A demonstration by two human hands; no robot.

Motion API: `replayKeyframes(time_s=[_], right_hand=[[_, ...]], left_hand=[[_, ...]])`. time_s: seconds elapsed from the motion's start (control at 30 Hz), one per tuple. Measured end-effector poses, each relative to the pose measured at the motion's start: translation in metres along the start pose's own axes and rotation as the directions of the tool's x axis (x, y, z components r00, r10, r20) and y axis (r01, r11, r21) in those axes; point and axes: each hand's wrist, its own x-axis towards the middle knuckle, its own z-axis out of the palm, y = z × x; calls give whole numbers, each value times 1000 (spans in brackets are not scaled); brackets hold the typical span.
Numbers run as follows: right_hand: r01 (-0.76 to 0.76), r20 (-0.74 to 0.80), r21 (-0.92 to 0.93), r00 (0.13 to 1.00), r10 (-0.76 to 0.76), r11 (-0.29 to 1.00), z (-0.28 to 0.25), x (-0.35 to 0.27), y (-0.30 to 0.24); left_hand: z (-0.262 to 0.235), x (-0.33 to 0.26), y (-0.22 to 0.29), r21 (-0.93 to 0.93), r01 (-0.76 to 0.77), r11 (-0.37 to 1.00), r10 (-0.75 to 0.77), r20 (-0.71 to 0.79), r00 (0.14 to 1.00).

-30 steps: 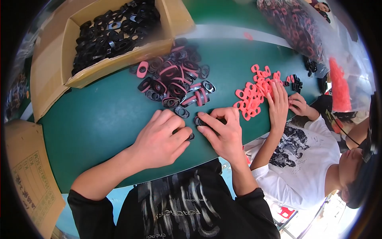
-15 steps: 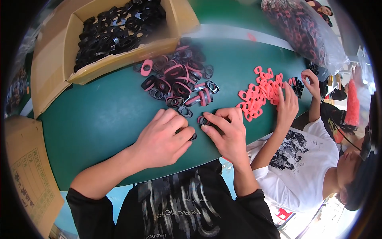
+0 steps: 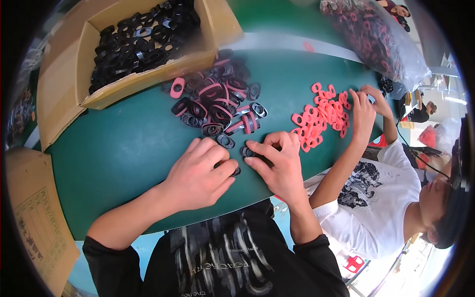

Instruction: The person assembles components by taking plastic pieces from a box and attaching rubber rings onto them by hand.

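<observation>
A dark green counter (image 3: 123, 163) fills the middle of the frame, its near edge curving across the lower half, with a pale strip running along its far side at the upper right. Bright daylight and blurred workshop clutter show at the right rim.

At the upper left of the frame an open cardboard box (image 3: 64, 84) sits on the counter, filled with black oval rings (image 3: 141, 42). Another cardboard carton (image 3: 34, 227) stands off the counter at the lower left. Just right of the open box lies a loose pile of black and pink oval rings (image 3: 217, 101). At the upper right a clear plastic bag (image 3: 381, 39) bulges with more dark and pink pieces.

The left hand (image 3: 198, 173) lies palm down on the counter at centre frame, fingers curled narrow over a small black ring (image 3: 236, 172) that only peeks out at its fingertips. The right hand (image 3: 277, 163), just beside it, pinches another black oval ring (image 3: 248, 152) between thumb and forefinger, pressed to the counter, just below the mixed pile.

To the right, a person in a white printed shirt (image 3: 376, 208) leans in; one of that person's hands (image 3: 363, 116) rests on a heap of pink rings (image 3: 319, 116), the other hand (image 3: 378, 99) just beyond it.
</observation>
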Motion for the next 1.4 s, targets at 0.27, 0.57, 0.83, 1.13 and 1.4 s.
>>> replayKeyframes(time_s=[0.27, 0.57, 0.83, 1.13, 1.4], right_hand=[[71, -114, 94, 992, -60, 993, 10, -13, 9], [106, -168, 10, 980, -103, 994, 8, -12, 4], [184, -64, 73, 982, -180, 980, 21, -8, 3], [184, -336, 278, 938, -84, 943, -10, 86, -12], [-91, -466, 111, 875, 133, 990, -14, 158, 61]], left_hand=[[-2, 1, 1, 37, -28, 999, 27, 20, 999], [-2, 0, 10, 150, 8, 989, -11, 18, 1000], [1, -12, 0, 105, -70, 992, 69, 14, 998], [-7, -7, -6, 91, -93, 992, 87, 71, 994], [0, -10, 6, 199, -127, 972, 119, 53, 991]])
